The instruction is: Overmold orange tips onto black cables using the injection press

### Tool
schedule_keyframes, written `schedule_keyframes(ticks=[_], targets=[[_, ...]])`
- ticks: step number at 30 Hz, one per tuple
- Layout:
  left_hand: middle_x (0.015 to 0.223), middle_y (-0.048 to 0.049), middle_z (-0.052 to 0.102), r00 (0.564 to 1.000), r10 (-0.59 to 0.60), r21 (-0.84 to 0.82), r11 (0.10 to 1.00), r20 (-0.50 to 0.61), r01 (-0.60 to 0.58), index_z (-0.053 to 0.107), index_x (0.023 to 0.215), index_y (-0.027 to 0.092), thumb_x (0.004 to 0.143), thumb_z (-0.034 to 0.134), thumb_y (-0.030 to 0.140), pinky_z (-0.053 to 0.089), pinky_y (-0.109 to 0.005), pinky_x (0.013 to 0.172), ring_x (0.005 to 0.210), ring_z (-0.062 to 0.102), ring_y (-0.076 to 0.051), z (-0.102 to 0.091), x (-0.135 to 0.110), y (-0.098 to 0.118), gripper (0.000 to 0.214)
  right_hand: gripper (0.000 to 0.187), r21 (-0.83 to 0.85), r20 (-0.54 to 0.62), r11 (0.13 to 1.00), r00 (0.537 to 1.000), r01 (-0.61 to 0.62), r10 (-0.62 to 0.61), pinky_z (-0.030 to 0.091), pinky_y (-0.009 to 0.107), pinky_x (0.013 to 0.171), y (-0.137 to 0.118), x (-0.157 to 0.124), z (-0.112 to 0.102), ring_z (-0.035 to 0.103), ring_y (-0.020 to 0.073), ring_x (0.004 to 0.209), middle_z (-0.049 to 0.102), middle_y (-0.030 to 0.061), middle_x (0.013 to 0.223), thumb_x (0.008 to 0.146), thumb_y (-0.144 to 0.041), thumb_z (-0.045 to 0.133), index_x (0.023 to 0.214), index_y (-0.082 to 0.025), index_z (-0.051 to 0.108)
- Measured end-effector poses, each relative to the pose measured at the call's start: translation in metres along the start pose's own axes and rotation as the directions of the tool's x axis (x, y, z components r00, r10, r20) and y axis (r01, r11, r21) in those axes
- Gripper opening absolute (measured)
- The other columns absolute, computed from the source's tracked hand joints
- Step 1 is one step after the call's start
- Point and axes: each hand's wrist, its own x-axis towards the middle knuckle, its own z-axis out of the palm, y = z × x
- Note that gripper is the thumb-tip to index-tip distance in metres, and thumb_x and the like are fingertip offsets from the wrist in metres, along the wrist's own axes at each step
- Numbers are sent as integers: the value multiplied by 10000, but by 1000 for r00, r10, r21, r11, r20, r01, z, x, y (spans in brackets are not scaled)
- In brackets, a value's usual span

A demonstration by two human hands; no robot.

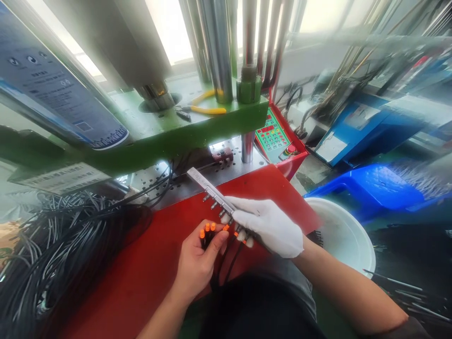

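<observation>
item 1: my left hand (196, 263), bare, thumb and fingers closed; three orange-tipped cable ends (207, 227) held upright in the fingers, a fourth orange tip (226, 228) pinched at the bar.
item 2: my right hand (266, 226), white-gloved, wrapped firmly around the lower part of a metal bar (203, 181), which slants up and leftward out of my grip, over the red surface (278, 193).
item 3: pegs (213, 205) along the bar's near edge, bare above my pinch; orange tips below it.
step, as i judge: fitting an orange tip to a peg. next move seems to call for lining up tip and peg, bar kept steady.
writing: marks on the bar, illegible; spray can (60, 75), above left of my grip, fine print, icons and square code, brand unreadable; control panel (273, 132), above right, red digits too blurred to read.
</observation>
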Motion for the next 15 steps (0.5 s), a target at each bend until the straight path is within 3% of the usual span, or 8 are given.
schedule_keyframes(ticks=[7, 15], targets=[[653, 42, 541, 1000, -13, 134, 991, -25, 16, 562, 830, 176, 876, 592, 372, 358, -183, 539, 579, 465, -78, 1, -1, 5, 204, 453, -55, -101, 996, 993, -67, 61, 461, 174, 483, 3, 0, 3, 526, 47, 602, 656, 35, 1069, 890, -261, 530, 1343, -266, 505], [705, 48, 604, 969, 224, 399, 902, -101, -167, 575, 825, 180, 900, 554, 264, 378, -170, 570, 571, 489, -65, 19, 0, 13, 114, 478, -184, -160, 981, 987, -59, 29, 479, 192, 528, 6, -1, 3, 517, 57, 625, 657, 21, 1035, 877, -250, 529, 1354, -255, 495]])
